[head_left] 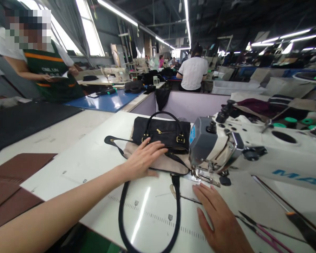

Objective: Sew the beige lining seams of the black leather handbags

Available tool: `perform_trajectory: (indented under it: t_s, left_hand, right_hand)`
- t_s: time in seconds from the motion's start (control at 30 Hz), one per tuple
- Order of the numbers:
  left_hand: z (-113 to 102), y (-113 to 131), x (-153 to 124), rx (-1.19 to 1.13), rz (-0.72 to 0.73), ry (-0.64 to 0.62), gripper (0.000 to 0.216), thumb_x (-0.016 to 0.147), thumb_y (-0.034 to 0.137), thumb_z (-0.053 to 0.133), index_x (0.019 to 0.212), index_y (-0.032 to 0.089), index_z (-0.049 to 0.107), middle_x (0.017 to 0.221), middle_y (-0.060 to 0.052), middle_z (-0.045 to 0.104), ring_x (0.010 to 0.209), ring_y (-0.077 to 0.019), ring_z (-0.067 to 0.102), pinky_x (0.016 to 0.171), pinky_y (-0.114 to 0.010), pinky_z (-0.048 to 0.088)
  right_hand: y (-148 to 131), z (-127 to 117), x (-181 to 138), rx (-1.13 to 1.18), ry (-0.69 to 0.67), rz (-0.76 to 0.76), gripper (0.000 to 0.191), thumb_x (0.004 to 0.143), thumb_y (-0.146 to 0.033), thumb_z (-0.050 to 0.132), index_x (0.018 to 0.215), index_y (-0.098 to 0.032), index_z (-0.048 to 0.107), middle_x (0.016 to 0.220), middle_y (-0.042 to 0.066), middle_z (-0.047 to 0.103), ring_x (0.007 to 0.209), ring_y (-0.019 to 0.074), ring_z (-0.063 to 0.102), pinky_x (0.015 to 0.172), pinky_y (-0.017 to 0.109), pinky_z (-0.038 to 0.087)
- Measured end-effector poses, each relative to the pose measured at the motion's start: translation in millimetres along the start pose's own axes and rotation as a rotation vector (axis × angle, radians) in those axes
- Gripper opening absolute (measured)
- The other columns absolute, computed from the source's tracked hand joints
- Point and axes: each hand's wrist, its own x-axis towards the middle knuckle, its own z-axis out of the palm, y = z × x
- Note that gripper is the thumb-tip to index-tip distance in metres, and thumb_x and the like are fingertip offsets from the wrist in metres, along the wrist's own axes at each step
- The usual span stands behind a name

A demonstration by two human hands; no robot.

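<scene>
My left hand (143,158) lies flat with fingers stretched out on a beige cloth (160,162) beside a black handbag (162,133) with gold fittings. My right hand (218,214) rests palm down, fingers together and extended, on the white table (76,158) just in front of the sewing machine's presser foot (205,175). A long black strap (173,211) loops from under the machine head across the table between my two hands. Neither hand grips anything.
The white and grey sewing machine (252,147) fills the right side. Pink-handled tools (265,233) lie at the lower right. Brown leather sheets (13,186) sit at the left. A person in a green apron (47,66) stands far left; another sits at the back.
</scene>
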Motion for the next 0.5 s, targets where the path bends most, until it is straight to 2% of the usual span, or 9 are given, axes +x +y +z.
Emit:
perform_trajectory:
  t_s: [0.03, 0.1, 0.17, 0.23, 0.3, 0.37, 0.43, 0.5]
  left_hand:
    - [-5.9, -16.3, -19.4, 0.010, -0.099, -0.003, 0.078, 0.081, 0.059, 0.061, 0.141, 0.019, 0.033, 0.143, -0.014, 0.040, 0.135, -0.0296, 0.032, 0.116, -0.052, 0.009]
    - [-12.0, -48.8, -56.8, 0.008, -0.249, -0.066, 0.058, 0.091, 0.059, 0.045, 0.131, 0.018, 0.043, 0.134, -0.014, 0.047, 0.123, -0.0289, 0.045, 0.109, -0.052, 0.025]
    - [-13.6, -69.6, -87.8, 0.008, -0.284, -0.115, 0.043, 0.096, 0.050, 0.036, 0.116, 0.015, 0.052, 0.122, -0.014, 0.054, 0.110, -0.0276, 0.052, 0.096, -0.046, 0.038]
    - [-18.5, -69.1, -111.5, 0.003, -0.252, -0.152, 0.033, 0.098, 0.039, 0.035, 0.098, 0.015, 0.057, 0.102, -0.011, 0.060, 0.095, -0.0249, 0.055, 0.085, -0.039, 0.041]
    - [-34.2, -46.6, -131.3, -0.021, -0.187, -0.199, 0.025, 0.096, 0.028, 0.038, 0.085, 0.017, 0.056, 0.087, -0.007, 0.060, 0.084, -0.0219, 0.055, 0.079, -0.035, 0.040]
    - [-62.4, -10.3, -149.5, -0.061, -0.125, -0.255, 0.016, 0.093, 0.023, 0.043, 0.083, 0.019, 0.054, 0.085, -0.004, 0.060, 0.080, -0.0201, 0.054, 0.077, -0.033, 0.038]
    - [-97.8, 25.9, -163.4, -0.097, -0.135, -0.314, 0.015, 0.094, 0.025, 0.044, 0.083, 0.020, 0.053, 0.085, -0.003, 0.060, 0.079, -0.0199, 0.054, 0.076, -0.033, 0.035]
    - [-129.7, 49.4, -165.4, -0.085, -0.133, -0.358, 0.017, 0.096, 0.027, 0.043, 0.082, 0.020, 0.051, 0.082, -0.001, 0.060, 0.077, -0.0191, 0.054, 0.075, -0.033, 0.033]
  right_hand:
    - [-0.8, -1.6, 1.6, 0.024, 0.014, -0.013, 0.046, 0.095, -0.021, 0.041, 0.140, -0.013, 0.040, 0.124, 0.014, 0.053, 0.114, 0.0286, 0.051, 0.094, 0.047, 0.046]
    - [-7.4, -2.8, 6.3, 0.096, 0.014, -0.011, 0.047, 0.096, -0.026, 0.041, 0.142, -0.017, 0.038, 0.106, 0.011, 0.059, 0.094, 0.0244, 0.059, 0.078, 0.039, 0.053]
    - [-21.1, 1.1, 10.7, 0.153, -0.017, -0.008, 0.048, 0.096, -0.031, 0.044, 0.143, -0.019, 0.037, 0.094, 0.008, 0.059, 0.080, 0.0218, 0.060, 0.067, 0.034, 0.054]
    - [-40.0, 9.9, 12.5, 0.157, -0.057, -0.020, 0.048, 0.091, -0.033, 0.051, 0.137, -0.018, 0.045, 0.092, 0.008, 0.057, 0.079, 0.0230, 0.060, 0.065, 0.035, 0.055]
    - [-60.1, 19.9, 14.2, 0.147, -0.107, -0.053, 0.044, 0.085, -0.022, 0.054, 0.128, -0.014, 0.054, 0.095, 0.011, 0.055, 0.082, 0.0247, 0.059, 0.068, 0.036, 0.056]
    - [-76.8, 27.5, 23.8, 0.175, -0.179, -0.047, 0.049, 0.076, -0.007, 0.048, 0.124, -0.009, 0.057, 0.095, 0.013, 0.054, 0.083, 0.0246, 0.059, 0.072, 0.036, 0.055]
    - [-85.8, 32.1, 49.1, 0.215, -0.259, -0.023, 0.056, 0.068, 0.002, 0.043, 0.120, -0.007, 0.060, 0.092, 0.013, 0.055, 0.082, 0.0248, 0.058, 0.074, 0.036, 0.055]
    - [-84.1, 35.5, 89.8, 0.217, -0.273, -0.016, 0.056, 0.065, 0.007, 0.039, 0.110, -0.012, 0.067, 0.086, 0.011, 0.057, 0.079, 0.0258, 0.058, 0.071, 0.037, 0.054]
